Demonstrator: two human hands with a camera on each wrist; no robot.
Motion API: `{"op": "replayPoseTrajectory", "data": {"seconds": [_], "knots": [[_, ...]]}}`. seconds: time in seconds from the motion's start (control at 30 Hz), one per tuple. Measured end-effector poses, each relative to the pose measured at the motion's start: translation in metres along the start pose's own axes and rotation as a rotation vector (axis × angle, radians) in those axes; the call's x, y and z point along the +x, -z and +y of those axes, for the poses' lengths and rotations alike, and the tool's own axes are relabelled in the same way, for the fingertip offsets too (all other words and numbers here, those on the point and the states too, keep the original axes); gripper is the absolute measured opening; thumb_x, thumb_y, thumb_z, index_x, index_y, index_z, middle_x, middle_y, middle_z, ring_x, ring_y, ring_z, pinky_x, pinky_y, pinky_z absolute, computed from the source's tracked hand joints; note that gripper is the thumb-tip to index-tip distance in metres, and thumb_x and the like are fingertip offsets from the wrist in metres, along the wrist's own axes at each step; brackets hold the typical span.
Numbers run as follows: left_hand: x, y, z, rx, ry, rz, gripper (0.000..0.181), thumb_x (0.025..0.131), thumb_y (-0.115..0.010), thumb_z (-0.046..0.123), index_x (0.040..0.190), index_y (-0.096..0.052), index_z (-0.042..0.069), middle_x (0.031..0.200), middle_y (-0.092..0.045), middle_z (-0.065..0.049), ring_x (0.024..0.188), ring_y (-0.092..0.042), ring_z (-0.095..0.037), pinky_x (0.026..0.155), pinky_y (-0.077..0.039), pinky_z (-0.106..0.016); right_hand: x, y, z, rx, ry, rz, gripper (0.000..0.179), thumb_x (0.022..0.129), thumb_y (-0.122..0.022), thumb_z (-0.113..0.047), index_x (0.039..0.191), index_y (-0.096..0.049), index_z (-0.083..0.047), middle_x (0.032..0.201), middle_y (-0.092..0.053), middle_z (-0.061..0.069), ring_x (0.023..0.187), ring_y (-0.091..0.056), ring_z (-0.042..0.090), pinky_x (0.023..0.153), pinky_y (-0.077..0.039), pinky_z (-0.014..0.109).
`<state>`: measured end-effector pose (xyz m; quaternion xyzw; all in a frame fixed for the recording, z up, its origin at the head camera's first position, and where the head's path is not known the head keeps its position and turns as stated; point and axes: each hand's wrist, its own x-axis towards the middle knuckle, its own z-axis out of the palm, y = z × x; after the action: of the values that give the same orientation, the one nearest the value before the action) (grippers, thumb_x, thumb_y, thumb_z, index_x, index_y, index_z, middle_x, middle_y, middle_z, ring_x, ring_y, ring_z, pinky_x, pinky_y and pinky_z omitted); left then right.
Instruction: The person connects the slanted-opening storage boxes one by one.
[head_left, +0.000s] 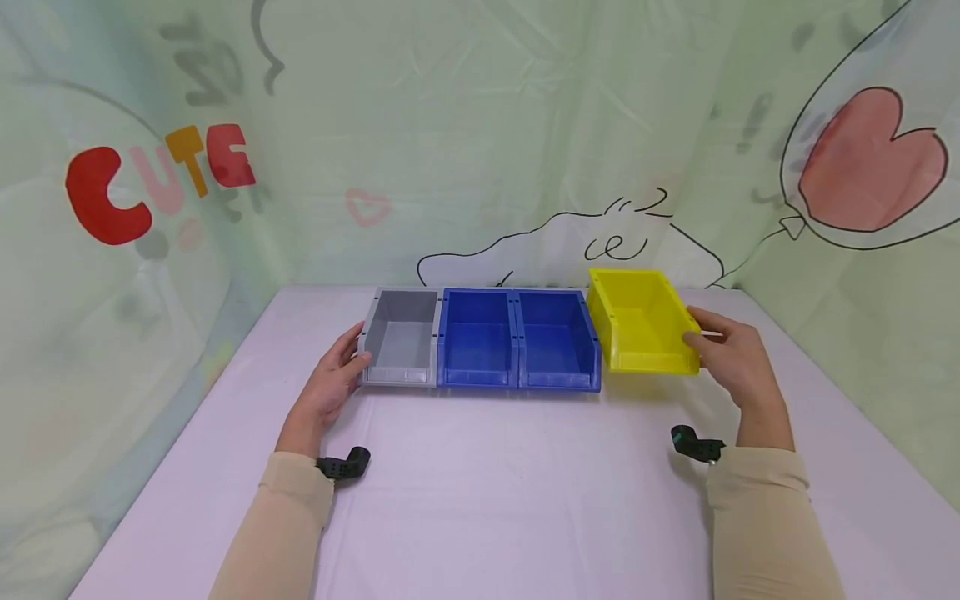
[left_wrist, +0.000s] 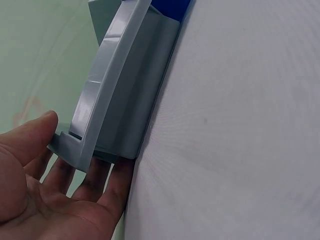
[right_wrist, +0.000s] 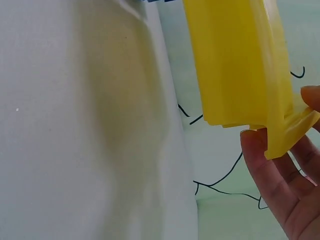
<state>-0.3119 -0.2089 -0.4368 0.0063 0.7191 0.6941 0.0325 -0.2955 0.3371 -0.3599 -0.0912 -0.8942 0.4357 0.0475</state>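
Note:
At the left end of a row of plastic storage bins, my left hand (head_left: 327, 385) grips the side rim of a grey storage bin (head_left: 401, 343). In the left wrist view its thumb lies over the front corner, with the fingers against the outer side. A yellow storage bin (head_left: 645, 321) is held up off the table by my right hand (head_left: 738, 358), thumb at the rim and fingers along its right side. Its shadow falls on the cloth in the right wrist view. Between them sit two blue storage bins, a left one (head_left: 478, 343) and a right one (head_left: 555, 343), side by side against the grey bin.
A white cloth covers the table (head_left: 517, 492). Printed curtains (head_left: 487, 125) hang behind and at both sides. Black wrist cameras are strapped on the left wrist (head_left: 347, 463) and right wrist (head_left: 697, 444), below beige sleeves. The yellow bin's left edge stands close to the right blue bin.

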Motion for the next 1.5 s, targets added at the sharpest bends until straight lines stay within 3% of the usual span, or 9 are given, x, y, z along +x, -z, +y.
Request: {"op": "replayPoseTrajectory", "data": {"seconds": [0.1, 0.23, 0.33, 0.43, 0.67, 0.77, 0.97, 1.07, 1.5], "knots": [[-0.001, 0.000, 0.002, 0.000, -0.003, -0.005, 0.065, 0.110, -0.049, 0.011, 0.166, -0.023, 0.028, 0.175, -0.011, -0.005, 0.160, -0.019, -0.029, 0.128, -0.023, -0.052, 0.000, 0.000, -0.001, 0.000, 0.007, 0.002, 0.062, 0.108, -0.050, -0.036, 0.162, -0.032, -0.011, 0.162, -0.037, 0.025, 0.132, -0.050, 0.043, 0.081, -0.051, 0.016], [-0.001, 0.000, 0.004, -0.002, -0.010, -0.008, 0.065, 0.109, -0.049, 0.010, 0.166, -0.023, 0.026, 0.175, -0.011, -0.007, 0.160, -0.019, -0.030, 0.128, -0.023, -0.052, 0.001, -0.002, -0.004, -0.023, 0.042, 0.015, 0.068, 0.108, -0.051, -0.041, 0.164, -0.028, -0.011, 0.163, -0.034, 0.026, 0.138, -0.044, 0.047, 0.100, -0.056, 0.045], [-0.001, 0.002, 0.005, 0.001, -0.007, -0.006, 0.065, 0.109, -0.049, 0.010, 0.166, -0.023, 0.026, 0.175, -0.010, -0.006, 0.160, -0.019, -0.030, 0.128, -0.023, -0.052, 0.002, -0.008, -0.008, -0.071, 0.095, 0.052, 0.074, 0.106, -0.050, -0.046, 0.166, -0.021, -0.015, 0.165, -0.029, 0.027, 0.143, -0.035, 0.053, 0.112, -0.040, 0.068], [-0.001, 0.004, 0.005, 0.004, 0.000, -0.006, 0.065, 0.109, -0.050, 0.011, 0.166, -0.023, 0.027, 0.175, -0.011, -0.005, 0.160, -0.020, -0.029, 0.128, -0.023, -0.051, 0.001, -0.017, -0.016, -0.117, 0.171, 0.116, 0.076, 0.105, -0.053, -0.047, 0.167, -0.019, -0.017, 0.168, -0.025, 0.026, 0.149, -0.026, 0.054, 0.115, -0.029, 0.074], [-0.001, 0.006, 0.005, 0.013, -0.009, -0.011, 0.066, 0.109, -0.049, 0.011, 0.167, -0.022, 0.027, 0.175, -0.011, -0.005, 0.159, -0.021, -0.030, 0.127, -0.024, -0.053, -0.007, -0.036, -0.038, -0.187, 0.402, 0.217, 0.055, 0.104, -0.060, -0.027, 0.154, -0.047, -0.005, 0.156, -0.044, 0.027, 0.138, -0.043, 0.051, 0.113, -0.038, 0.068], [-0.001, 0.006, 0.005, 0.016, -0.005, -0.011, 0.065, 0.109, -0.049, 0.011, 0.167, -0.022, 0.027, 0.175, -0.013, -0.005, 0.159, -0.022, -0.030, 0.127, -0.025, -0.053, -0.008, -0.041, -0.042, -0.172, 0.448, 0.162, 0.052, 0.104, -0.062, -0.023, 0.150, -0.051, -0.002, 0.152, -0.048, 0.028, 0.136, -0.046, 0.050, 0.111, -0.041, 0.067], [-0.002, 0.005, 0.004, 0.014, -0.002, -0.018, 0.065, 0.109, -0.049, 0.010, 0.166, -0.022, 0.027, 0.174, -0.016, -0.006, 0.158, -0.025, -0.030, 0.126, -0.028, -0.052, -0.011, -0.045, -0.042, -0.120, 0.395, -0.105, 0.066, 0.103, -0.065, -0.027, 0.160, -0.038, -0.011, 0.161, -0.039, 0.025, 0.140, -0.045, 0.051, 0.107, -0.048, 0.063], [-0.002, 0.004, 0.004, 0.011, -0.002, -0.023, 0.065, 0.109, -0.049, 0.010, 0.166, -0.023, 0.026, 0.174, -0.016, -0.006, 0.158, -0.025, -0.030, 0.126, -0.028, -0.052, -0.011, -0.048, -0.041, -0.129, 0.384, -0.179, 0.071, 0.102, -0.067, -0.022, 0.163, -0.032, -0.013, 0.165, -0.033, 0.023, 0.140, -0.045, 0.052, 0.103, -0.052, 0.061], [-0.001, 0.001, 0.002, 0.007, -0.007, -0.022, 0.065, 0.109, -0.049, 0.009, 0.166, -0.023, 0.026, 0.174, -0.017, -0.007, 0.158, -0.025, -0.031, 0.125, -0.029, -0.053, -0.007, -0.051, -0.041, -0.187, 0.415, -0.212, 0.061, 0.102, -0.066, -0.018, 0.158, -0.043, -0.010, 0.168, -0.034, 0.012, 0.120, -0.063, 0.045, 0.094, -0.060, 0.048]]}}
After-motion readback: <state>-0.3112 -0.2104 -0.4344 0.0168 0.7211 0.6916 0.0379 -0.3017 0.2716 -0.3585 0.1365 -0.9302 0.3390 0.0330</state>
